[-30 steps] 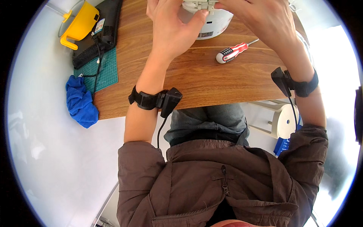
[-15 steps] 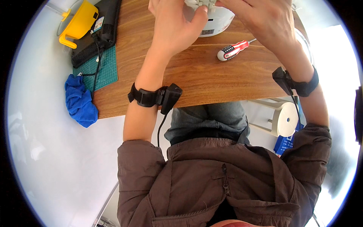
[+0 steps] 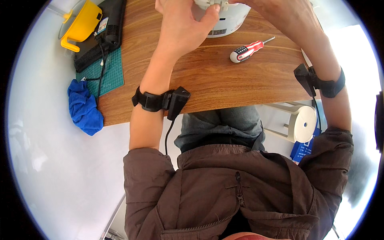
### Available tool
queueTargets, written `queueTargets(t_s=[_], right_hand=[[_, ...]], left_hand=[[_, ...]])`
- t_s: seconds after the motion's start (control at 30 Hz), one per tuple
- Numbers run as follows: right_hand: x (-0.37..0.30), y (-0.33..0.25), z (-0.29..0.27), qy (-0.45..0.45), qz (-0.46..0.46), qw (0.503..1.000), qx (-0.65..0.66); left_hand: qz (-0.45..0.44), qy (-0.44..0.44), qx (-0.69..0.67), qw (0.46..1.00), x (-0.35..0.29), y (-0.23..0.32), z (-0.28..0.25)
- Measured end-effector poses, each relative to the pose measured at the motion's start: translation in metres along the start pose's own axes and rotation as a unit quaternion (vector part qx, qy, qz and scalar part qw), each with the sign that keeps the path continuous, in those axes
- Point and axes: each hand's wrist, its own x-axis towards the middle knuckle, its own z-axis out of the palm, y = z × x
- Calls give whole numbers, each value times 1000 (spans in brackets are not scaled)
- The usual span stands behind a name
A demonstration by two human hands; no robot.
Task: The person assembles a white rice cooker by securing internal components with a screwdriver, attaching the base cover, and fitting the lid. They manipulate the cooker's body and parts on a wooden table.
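At the top edge, my left hand [image 3: 185, 29] is closed, its thumb pressed on a pale plastic part [image 3: 208, 3] that sits over a white rounded appliance body [image 3: 231, 25]. Its other fingers are partly cut off by the frame. My right hand [image 3: 286, 14] reaches to the right side of the same appliance; its fingers run out of the picture, so their grip is hidden. A screwdriver [image 3: 247, 51] with a red, white and black handle lies on the wooden table [image 3: 200, 80], below the appliance, its shaft pointing up and right.
Toward the left are a yellow pot [image 3: 83, 22], a black device [image 3: 110, 28] with a cable, a green cutting mat [image 3: 114, 72] and a blue cloth [image 3: 83, 106] hanging over the table edge. Beneath the table at right stand a cream stool [image 3: 302, 124] and a blue box [image 3: 302, 151].
My right forearm has shifted right and outward, and its hand has moved up, uncovering the screwdriver's shaft tip. My left hand stays almost in place, its thumb still on the pale part.
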Motion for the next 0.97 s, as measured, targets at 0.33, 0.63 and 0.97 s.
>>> queueTargets(t_s=[0.33, 0.63, 0.97], right_hand=[[-4, -7, 13, 63, -13, 997, -44], [14, 16, -15, -117, 53, 979, 160], [18, 17, -18, -156, 67, 967, 188]], left_hand=[[-21, 22, -137, 990, -2, -9, 4], [-29, 9, -52, 998, 1, -4, 1], [-69, -4, -40, 997, -4, -3, -1]])
